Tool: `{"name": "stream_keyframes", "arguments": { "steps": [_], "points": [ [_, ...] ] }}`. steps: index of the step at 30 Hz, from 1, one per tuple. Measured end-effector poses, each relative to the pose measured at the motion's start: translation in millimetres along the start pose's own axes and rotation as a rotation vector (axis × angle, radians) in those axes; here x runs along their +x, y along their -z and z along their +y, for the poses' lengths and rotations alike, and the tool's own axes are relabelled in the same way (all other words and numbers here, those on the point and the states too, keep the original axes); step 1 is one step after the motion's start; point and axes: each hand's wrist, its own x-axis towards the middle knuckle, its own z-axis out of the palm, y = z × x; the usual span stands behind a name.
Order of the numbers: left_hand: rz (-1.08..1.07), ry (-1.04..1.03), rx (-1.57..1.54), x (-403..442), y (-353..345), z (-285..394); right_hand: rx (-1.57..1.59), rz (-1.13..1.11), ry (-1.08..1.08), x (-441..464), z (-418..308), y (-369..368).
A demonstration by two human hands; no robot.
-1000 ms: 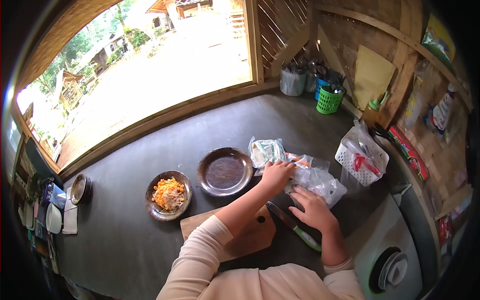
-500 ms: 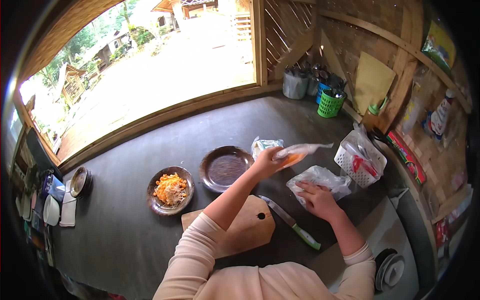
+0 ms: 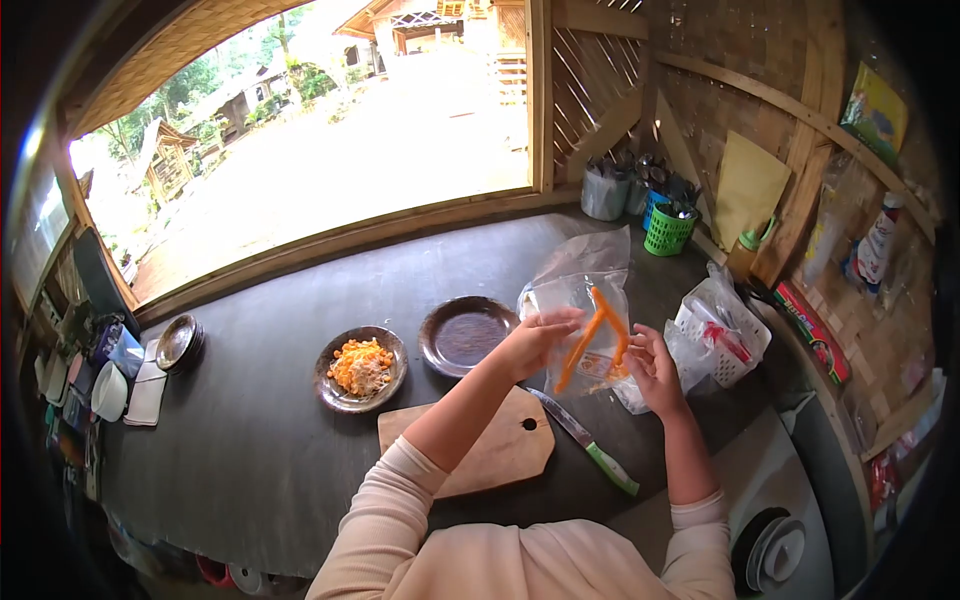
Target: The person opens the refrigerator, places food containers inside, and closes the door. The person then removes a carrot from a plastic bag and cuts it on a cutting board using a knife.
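A clear plastic bag (image 3: 585, 275) with orange strips (image 3: 607, 318) inside is held up over the table. My left hand (image 3: 540, 342) is closed on its left edge. On the other side, the closed fingers of my right hand (image 3: 655, 370) grip the bag's right edge. Behind the right hand lies a crumpled plastic bag (image 3: 685, 358). A dark empty plate (image 3: 466, 335) is left of the held bag, and farther left a bowl (image 3: 361, 369) holds shredded orange and pale food. Below my hands are a wooden cutting board (image 3: 470, 440) and a green-handled knife (image 3: 590, 445).
A white basket (image 3: 735, 340) with plastic packaging stands at the right. Cutlery holders, including a green basket (image 3: 668, 232), stand at the back corner. Stacked small bowls (image 3: 180, 342) and a folded cloth (image 3: 147, 385) sit at the left. Plates (image 3: 775, 550) lie low at the right.
The bag with the orange strips has turned upright and now hangs between both hands. My right hand has left the crumpled bag and come up to the held one.
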Motion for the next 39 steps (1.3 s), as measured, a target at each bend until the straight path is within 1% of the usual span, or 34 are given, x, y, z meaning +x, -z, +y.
{"name": "stream_keyframes", "arguments": {
  "steps": [1,5,7,8,9,10,11,12,14,15,16,17,18,20,22,24,27,29,30,32,33,35,39],
  "points": [
    [0.0,-0.004,0.004,-1.4,-1.2,-0.7,0.079,-0.017,-0.011,2.7,-6.2,-3.0],
    [-0.07,-0.033,0.01,-4.0,-1.3,-7.6,0.144,-0.093,-0.072,11.7,-14.6,-3.6],
    [-0.096,-0.043,0.039,-7.1,-4.5,-9.0,0.05,0.196,0.149,14.0,-27.8,-15.1],
    [-0.08,-0.038,0.104,-10.5,-9.7,-8.0,0.051,0.197,0.153,14.5,-41.9,-13.8],
    [-0.064,-0.033,0.169,-12.5,-13.3,-7.7,-0.261,0.218,0.327,14.5,-60.3,-11.1],
    [-0.066,-0.034,0.171,-12.1,-15.0,-9.0,-0.575,0.235,0.497,17.0,-71.2,-9.0],
    [-0.031,-0.042,0.268,-11.0,-17.2,-11.0,-0.568,0.19,0.547,21.2,-74.1,-7.5],
    [0.005,-0.05,0.364,-10.1,-18.7,-12.4,-0.569,0.192,0.548,21.1,-79.0,-8.0],
    [0.0,-0.04,0.387,-11.1,-24.5,-11.5,-0.878,0.124,0.487,18.6,-90.1,-9.7],
    [-0.004,-0.029,0.409,-11.3,-26.8,-11.6,-0.88,0.125,0.485,18.3,-90.5,-8.4],
    [-0.006,-0.028,0.408,-9.4,-25.7,-13.5,-0.917,0.078,0.425,18.3,-90.5,-6.1],
    [-0.052,-0.071,0.499,-6.2,-22.2,-16.6,-0.952,0.031,0.364,18.8,-90.2,-3.5],
    [-0.098,-0.115,0.589,-3.5,-19.3,-19.2,-0.954,0.03,0.363,20.3,-89.3,0.3],
    [-0.11,-0.135,0.608,1.3,-15.7,-25.1,-0.965,-0.122,0.153,23.8,-85.3,8.0],
    [-0.123,-0.155,0.626,3.2,-13.6,-28.0,-0.933,-0.123,0.147,23.5,-78.9,9.1],
    [-0.127,-0.159,0.713,3.9,-13.9,-28.0,-0.902,-0.123,0.142,22.6,-71.3,10.6],
    [-0.099,-0.13,0.713,-4.1,-27.9,-21.4,-0.902,-0.082,0.192,20.7,-70.0,12.5],
    [-0.078,-0.141,0.729,-1.2,-27.7,-25.4,-0.936,-0.135,0.104,19.0,-82.8,13.3],
    [-0.059,-0.154,0.747,0.3,-27.5,-27.3,-0.937,-0.136,0.101,19.2,-82.0,15.3],
    [-0.076,-0.156,0.767,1.6,-27.8,-27.3,-0.973,-0.185,0.223,19.1,-80.4,21.4],
    [-0.091,-0.159,0.789,2.4,-27.8,-26.9,-0.974,-0.186,0.22,18.9,-81.3,21.8],
    [-0.075,-0.149,0.798,0.6,-31.7,-24.4,-0.879,-0.242,0.211,16.9,-85.1,22.4],
    [-0.082,-0.149,0.809,-1.6,-36.5,-22.2,-0.844,-0.28,0.195,15.0,-92.5,22.3]
  ]
}}
